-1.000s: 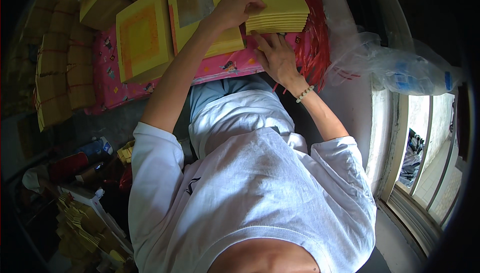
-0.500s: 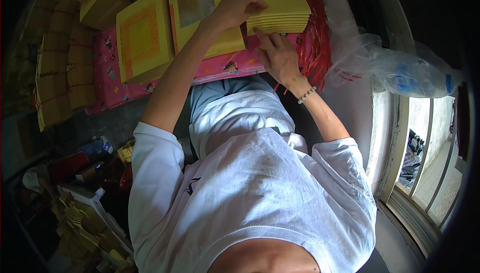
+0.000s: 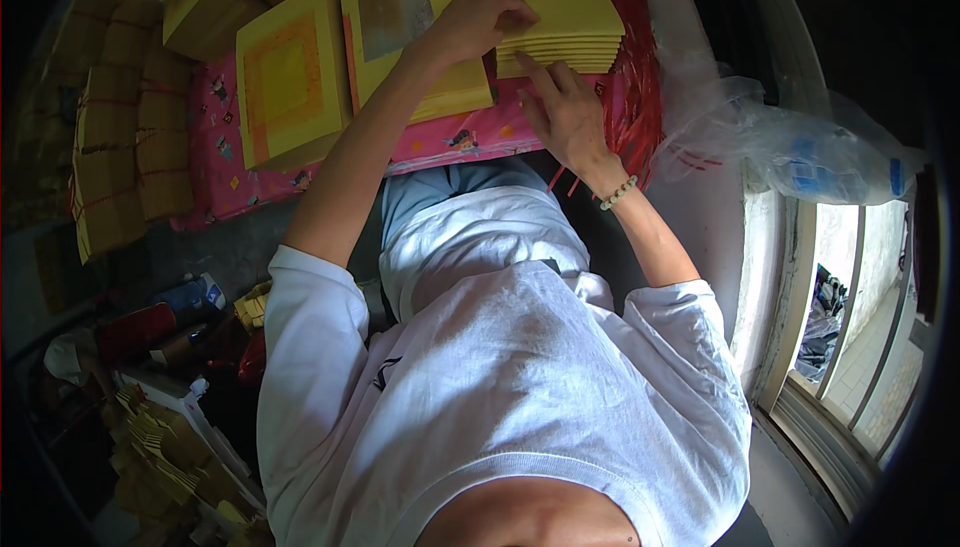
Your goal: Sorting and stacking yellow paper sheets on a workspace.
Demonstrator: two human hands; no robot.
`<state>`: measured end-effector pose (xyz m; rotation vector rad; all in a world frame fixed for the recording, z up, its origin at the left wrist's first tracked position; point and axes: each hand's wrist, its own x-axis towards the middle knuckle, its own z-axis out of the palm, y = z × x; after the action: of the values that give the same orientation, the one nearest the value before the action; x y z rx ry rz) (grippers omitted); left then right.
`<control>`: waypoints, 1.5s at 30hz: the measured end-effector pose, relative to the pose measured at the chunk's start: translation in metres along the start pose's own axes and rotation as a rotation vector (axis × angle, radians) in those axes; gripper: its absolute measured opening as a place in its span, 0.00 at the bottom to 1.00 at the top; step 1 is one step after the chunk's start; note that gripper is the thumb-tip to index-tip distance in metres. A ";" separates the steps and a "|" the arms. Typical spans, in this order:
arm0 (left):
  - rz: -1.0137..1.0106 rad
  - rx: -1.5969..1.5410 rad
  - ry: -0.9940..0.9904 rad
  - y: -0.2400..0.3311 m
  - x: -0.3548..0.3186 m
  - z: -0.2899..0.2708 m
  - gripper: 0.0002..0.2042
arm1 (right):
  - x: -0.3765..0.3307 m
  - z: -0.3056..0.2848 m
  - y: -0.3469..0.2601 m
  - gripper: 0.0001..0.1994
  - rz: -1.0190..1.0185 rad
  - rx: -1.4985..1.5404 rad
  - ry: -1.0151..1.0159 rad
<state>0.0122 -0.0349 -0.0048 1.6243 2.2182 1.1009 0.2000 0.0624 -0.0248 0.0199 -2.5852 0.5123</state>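
A stack of folded yellow paper [image 3: 575, 9] lies at the right end of the pink-covered table, its layered folds facing me. My left hand [image 3: 485, 23] reaches over its left end, with fingers bent and closed against the top; the thumb is mostly hidden. Below the front folds is my right hand [image 3: 572, 119], its fingers apart and the index fingertip at the stack's lower edge. A beaded bracelet [image 3: 619, 193] circles the right wrist. Left of the stack lies a pile of yellow paper with a silvery square [image 3: 394, 21], partly behind my left forearm.
Another yellow paper pile with an orange frame [image 3: 290, 77] sits farther left on the pink cover [image 3: 430, 146]. Red plastic strands [image 3: 645, 97] hang at the right edge. Bundled brown paper [image 3: 106, 182] is stacked at left. A clear plastic bag [image 3: 830, 152] hangs by the window bars.
My right hand has drawn slightly down from the front folds, its fingers a little lower. My left hand has stayed at the left end of the stack.
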 end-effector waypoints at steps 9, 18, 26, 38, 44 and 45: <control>-0.003 0.123 -0.057 0.009 0.002 -0.009 0.10 | 0.046 -0.027 0.054 0.21 0.032 -0.187 0.381; -0.096 0.179 -0.057 0.025 -0.015 -0.007 0.18 | 0.044 -0.017 0.083 0.21 0.253 0.176 0.084; -0.053 0.254 -0.005 0.030 -0.012 -0.015 0.23 | 0.055 -0.028 0.083 0.20 0.280 0.261 0.079; 0.036 0.247 0.182 0.043 -0.038 -0.037 0.25 | 0.074 -0.053 0.056 0.16 0.123 0.155 0.227; -0.088 0.175 0.257 0.062 -0.122 -0.075 0.21 | 0.100 -0.047 -0.023 0.08 -0.020 0.354 0.113; -0.139 0.205 0.281 0.060 -0.140 -0.082 0.22 | 0.103 -0.040 -0.034 0.07 -0.103 0.372 0.018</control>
<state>0.0670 -0.1880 0.0543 1.4328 2.6569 1.1590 0.1321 0.0535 0.0686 0.2717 -2.4200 0.9399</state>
